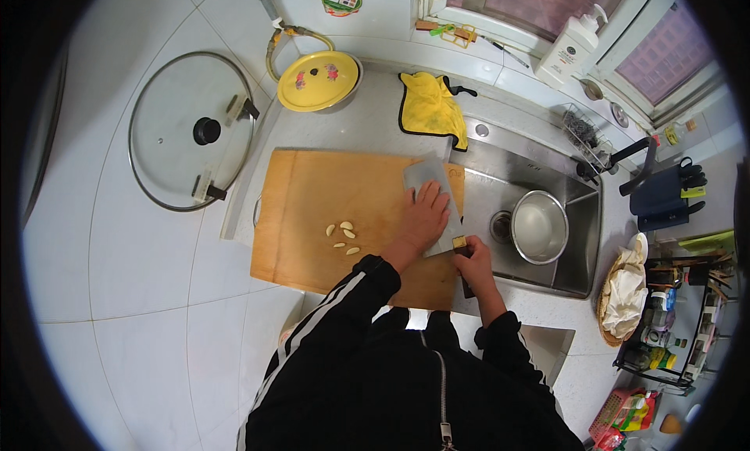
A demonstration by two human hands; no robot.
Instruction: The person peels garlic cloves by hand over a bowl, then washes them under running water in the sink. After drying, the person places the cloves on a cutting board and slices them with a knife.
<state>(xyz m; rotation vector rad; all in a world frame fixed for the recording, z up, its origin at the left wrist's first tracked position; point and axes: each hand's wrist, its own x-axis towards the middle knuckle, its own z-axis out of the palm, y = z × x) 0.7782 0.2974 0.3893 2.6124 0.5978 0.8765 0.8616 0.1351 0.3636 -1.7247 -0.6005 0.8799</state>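
A wooden cutting board point(322, 187) lies before me, its right end at the sink's left side. Over that end rests a Chinese cleaver point(419, 171) with its broad grey blade lying nearly flat. My right hand point(476, 265) grips the dark handle at the board's front right. On the blade's face my left hand point(426, 215) lies palm down with the fingers somewhat spread. Whatever is beneath the blade is hidden. Several peeled garlic cloves point(347, 225) are scattered on the board, to the left of my left hand.
Right of the board is a steel sink point(577, 240) holding a metal bowl point(539, 227), with a black faucet point(636, 164) behind. A yellow cloth point(426, 102) drapes at the sink's back left corner. A yellow-lidded pot point(319, 85) stands behind; a glass lid point(176, 117) hangs on the left wall.
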